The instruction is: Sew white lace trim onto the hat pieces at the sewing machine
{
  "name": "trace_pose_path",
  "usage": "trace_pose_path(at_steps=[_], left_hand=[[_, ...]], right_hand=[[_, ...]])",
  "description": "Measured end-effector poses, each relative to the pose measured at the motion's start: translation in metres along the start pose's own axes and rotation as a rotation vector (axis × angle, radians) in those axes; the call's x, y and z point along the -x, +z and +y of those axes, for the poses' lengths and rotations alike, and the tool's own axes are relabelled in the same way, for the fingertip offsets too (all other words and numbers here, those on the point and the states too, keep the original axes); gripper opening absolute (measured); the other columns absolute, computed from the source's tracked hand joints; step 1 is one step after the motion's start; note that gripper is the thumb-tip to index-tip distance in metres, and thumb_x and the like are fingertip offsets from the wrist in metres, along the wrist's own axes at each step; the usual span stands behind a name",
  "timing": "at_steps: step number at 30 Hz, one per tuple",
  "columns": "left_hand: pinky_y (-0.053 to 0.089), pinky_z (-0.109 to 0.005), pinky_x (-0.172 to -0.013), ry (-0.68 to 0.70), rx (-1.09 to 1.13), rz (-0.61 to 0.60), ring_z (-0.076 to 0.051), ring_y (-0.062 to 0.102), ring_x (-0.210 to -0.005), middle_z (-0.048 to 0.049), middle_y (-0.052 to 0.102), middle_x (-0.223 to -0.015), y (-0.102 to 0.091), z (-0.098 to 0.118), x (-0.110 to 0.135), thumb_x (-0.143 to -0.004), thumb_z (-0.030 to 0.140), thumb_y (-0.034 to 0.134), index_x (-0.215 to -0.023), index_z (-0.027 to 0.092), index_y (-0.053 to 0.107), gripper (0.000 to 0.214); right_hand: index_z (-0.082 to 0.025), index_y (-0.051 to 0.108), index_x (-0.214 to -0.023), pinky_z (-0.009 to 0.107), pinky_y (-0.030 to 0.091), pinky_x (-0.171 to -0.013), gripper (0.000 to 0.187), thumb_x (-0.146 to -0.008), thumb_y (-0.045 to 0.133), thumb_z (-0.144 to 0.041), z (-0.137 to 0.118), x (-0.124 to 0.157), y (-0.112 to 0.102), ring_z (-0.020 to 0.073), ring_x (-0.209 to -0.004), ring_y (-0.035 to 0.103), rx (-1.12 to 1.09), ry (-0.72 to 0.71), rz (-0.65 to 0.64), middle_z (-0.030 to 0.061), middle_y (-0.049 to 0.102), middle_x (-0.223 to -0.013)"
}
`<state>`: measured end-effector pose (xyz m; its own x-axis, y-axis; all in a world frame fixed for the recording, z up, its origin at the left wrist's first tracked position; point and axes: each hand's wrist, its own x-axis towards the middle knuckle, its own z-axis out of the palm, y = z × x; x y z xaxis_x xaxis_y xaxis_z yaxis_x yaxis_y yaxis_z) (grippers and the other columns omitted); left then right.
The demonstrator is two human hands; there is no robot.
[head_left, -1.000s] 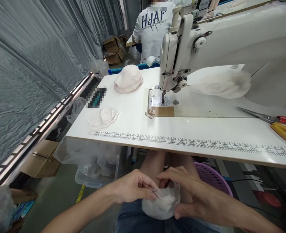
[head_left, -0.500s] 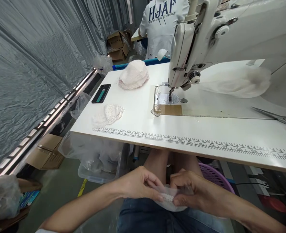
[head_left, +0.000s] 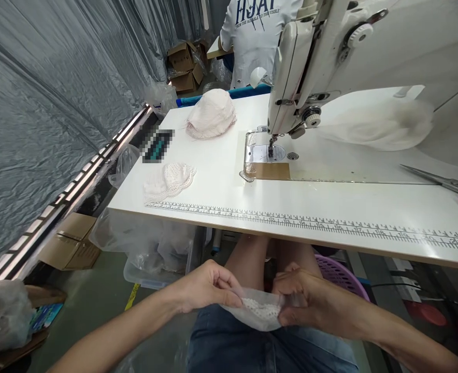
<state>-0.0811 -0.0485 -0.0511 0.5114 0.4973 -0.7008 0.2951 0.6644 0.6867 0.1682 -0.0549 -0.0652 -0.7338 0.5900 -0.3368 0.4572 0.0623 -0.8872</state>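
Over my lap, a sheer white piece of fabric with lace trim (head_left: 260, 309) is stretched between both hands. My left hand (head_left: 215, 287) pinches its left end between thumb and fingers. At the other end, my right hand (head_left: 301, 298) is closed on the fabric, its thumb lying on the near side. A lace-edged white piece (head_left: 170, 181) lies flat near the table's left front corner. Behind it sits a pale pink gathered fabric piece (head_left: 212, 114). The sewing machine (head_left: 291, 88) stands beyond my hands, its needle area holding no cloth.
A printed ruler (head_left: 275, 219) runs along the front of the white table (head_left: 213, 166). Scissors (head_left: 442, 181) lie at the right, near bundled white fabric (head_left: 384, 124). Below are a clear plastic bin (head_left: 147, 277) and a purple basket (head_left: 341, 277). A person (head_left: 252, 46) sits beyond the table.
My left hand has moved left, away from my right hand. The fabric between them is now spread wider, with more lace showing.
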Motion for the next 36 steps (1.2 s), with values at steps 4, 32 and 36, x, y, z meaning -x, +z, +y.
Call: trace_pose_path(at_steps=[4, 32, 36], left_hand=[[0.044, -0.021, -0.062, -0.011, 0.026, 0.027, -0.010, 0.056, -0.059, -0.0033, 0.066, -0.064, -0.003, -0.003, 0.003, -0.055, 0.038, 0.083, -0.074, 0.013, 0.073, 0.034], [0.045, -0.018, -0.060, 0.047, -0.155, -0.072, -0.010, 0.058, -0.060, -0.0014, 0.067, -0.066, 0.013, 0.005, -0.012, -0.057, 0.029, 0.081, -0.077, 0.012, 0.074, 0.028], [0.044, -0.017, -0.058, 0.035, -0.107, -0.058, -0.009, 0.057, -0.058, -0.0002, 0.066, -0.064, 0.015, 0.003, -0.014, -0.054, 0.028, 0.082, -0.073, 0.011, 0.073, 0.027]], right_hand=[[-0.022, 0.066, -0.081, 0.031, 0.040, -0.077, 0.018, -0.079, 0.066, -0.040, -0.003, -0.002, 0.001, 0.0207, -0.090, 0.051, 0.018, 0.003, -0.021, -0.0011, 0.061, -0.082], [-0.022, 0.069, -0.091, 0.028, 0.040, -0.072, 0.038, -0.081, 0.057, -0.056, 0.006, 0.001, -0.001, 0.0208, -0.087, 0.052, 0.041, 0.069, -0.054, 0.0031, 0.053, -0.086], [-0.024, 0.070, -0.091, 0.026, 0.040, -0.072, 0.033, -0.084, 0.056, -0.052, 0.007, 0.002, -0.001, 0.0191, -0.086, 0.053, -0.007, 0.025, -0.028, 0.0023, 0.058, -0.087]])
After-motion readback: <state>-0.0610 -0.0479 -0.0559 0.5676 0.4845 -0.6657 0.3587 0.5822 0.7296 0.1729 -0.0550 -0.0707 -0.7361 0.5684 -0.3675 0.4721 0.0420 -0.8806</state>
